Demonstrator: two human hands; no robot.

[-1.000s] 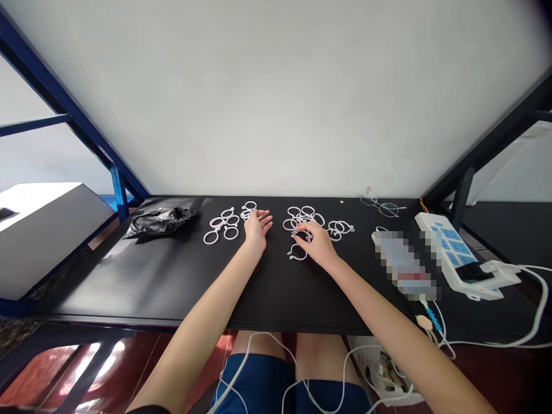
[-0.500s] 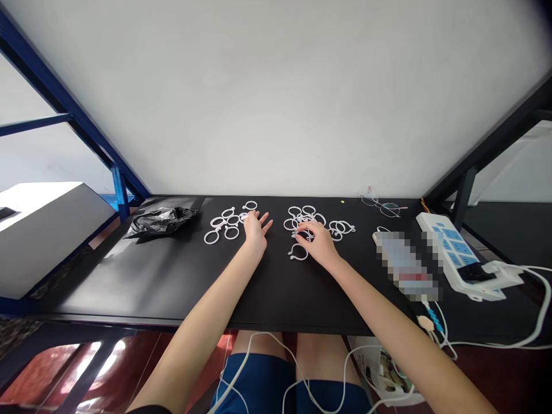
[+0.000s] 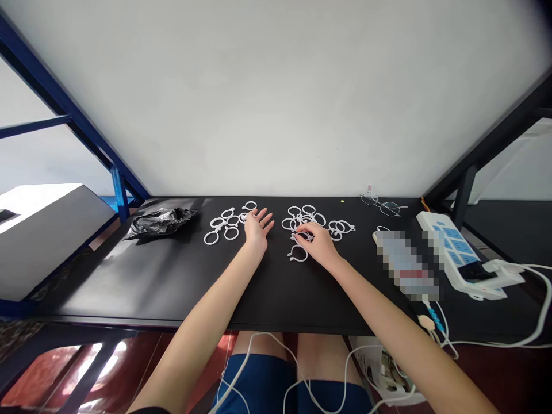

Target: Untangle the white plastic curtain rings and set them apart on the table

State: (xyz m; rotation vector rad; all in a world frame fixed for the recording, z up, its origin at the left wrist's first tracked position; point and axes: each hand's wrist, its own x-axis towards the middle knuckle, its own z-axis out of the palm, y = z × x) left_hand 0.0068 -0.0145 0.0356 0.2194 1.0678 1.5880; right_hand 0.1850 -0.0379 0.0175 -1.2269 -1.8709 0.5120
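Observation:
White curtain rings with small eyelets lie in groups on the black tabletop (image 3: 172, 276). My left hand (image 3: 257, 231) is open, fingers spread and palm partly turned up, beside the left group of rings (image 3: 211, 244); it partly covers the ring nearest it. Over the front of the middle pile of rings (image 3: 306, 218), my right hand (image 3: 321, 244) has its thumb and fingers closed on a curtain ring (image 3: 307, 233), partly hidden by the fingers. One ring (image 3: 307, 253) lies apart in front of that pile. Several more rings (image 3: 340, 231) overlap to its right.
At the left lies a crumpled black plastic bag (image 3: 161, 223). Eyeglasses (image 3: 390, 209), a blurred phone (image 3: 407, 267) and a white power strip (image 3: 457, 253) with cables are on the right. A white wall (image 3: 276, 115) stands behind, with blue frame bars (image 3: 86, 129) at the left.
My left fingers have spread and lifted slightly. A ring at the left side of the middle pile has shifted slightly left. My right hand has barely moved.

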